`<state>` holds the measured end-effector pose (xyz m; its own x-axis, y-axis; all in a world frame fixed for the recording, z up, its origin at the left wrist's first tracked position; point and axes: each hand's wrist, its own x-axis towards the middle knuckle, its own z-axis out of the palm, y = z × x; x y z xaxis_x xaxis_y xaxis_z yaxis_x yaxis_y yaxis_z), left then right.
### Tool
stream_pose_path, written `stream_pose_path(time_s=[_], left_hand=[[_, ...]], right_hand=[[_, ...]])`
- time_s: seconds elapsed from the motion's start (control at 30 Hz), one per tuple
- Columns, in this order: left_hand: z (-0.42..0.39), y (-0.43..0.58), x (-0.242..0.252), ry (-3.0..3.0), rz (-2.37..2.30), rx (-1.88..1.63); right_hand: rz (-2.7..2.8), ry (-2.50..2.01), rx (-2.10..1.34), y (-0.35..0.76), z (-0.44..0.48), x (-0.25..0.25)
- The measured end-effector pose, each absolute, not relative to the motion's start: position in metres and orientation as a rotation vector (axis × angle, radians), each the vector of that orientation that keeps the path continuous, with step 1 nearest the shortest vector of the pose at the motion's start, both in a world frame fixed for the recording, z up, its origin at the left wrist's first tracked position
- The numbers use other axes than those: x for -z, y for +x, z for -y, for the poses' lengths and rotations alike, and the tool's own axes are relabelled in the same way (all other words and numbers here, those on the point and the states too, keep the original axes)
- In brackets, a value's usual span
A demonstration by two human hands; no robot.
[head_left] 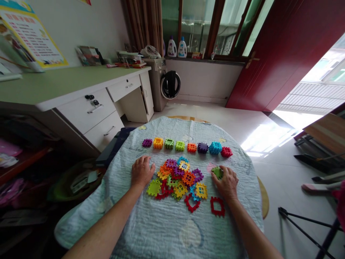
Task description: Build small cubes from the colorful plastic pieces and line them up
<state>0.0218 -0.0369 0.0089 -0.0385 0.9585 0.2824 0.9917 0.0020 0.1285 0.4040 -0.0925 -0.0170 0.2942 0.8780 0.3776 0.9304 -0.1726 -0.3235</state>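
My left hand (142, 171) rests on the cloth with its fingers loosely apart, just left of a heap of colourful plastic building pieces (180, 177), and holds nothing. To the right of the heap, my right hand (228, 181) has its thumb and fingers around a green building piece (217, 173), partly hidden by the fingers. A red square frame piece (217, 206) lies near my right wrist, and a red open piece (192, 203) is at the heap's front edge. Behind the heap stands a row of small assembled blocks, from a purple one (147, 142) to a red one (226, 152).
A pale green cloth (161, 230) covers the round table (264, 198). Left of it is a desk (81, 84) with drawers. A washing machine (157, 81) stands at the back, and a red door (272, 54) at the right. Tripod legs (304, 219) are at lower right.
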Motion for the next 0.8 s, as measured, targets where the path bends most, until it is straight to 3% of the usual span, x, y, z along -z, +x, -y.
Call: stream_pose_path(time_s=[0.5, 0.8], left_hand=[[0.039, 0.023, -0.013, -2.1, 2.161, 0.503], [0.039, 0.021, -0.011, -2.118, 2.167, 0.546]], right_hand=[[1.583, -2.338, 0.048, 0.404, 0.086, -0.003], [1.763, -1.626, -0.31, 0.347, 0.03, -0.061]])
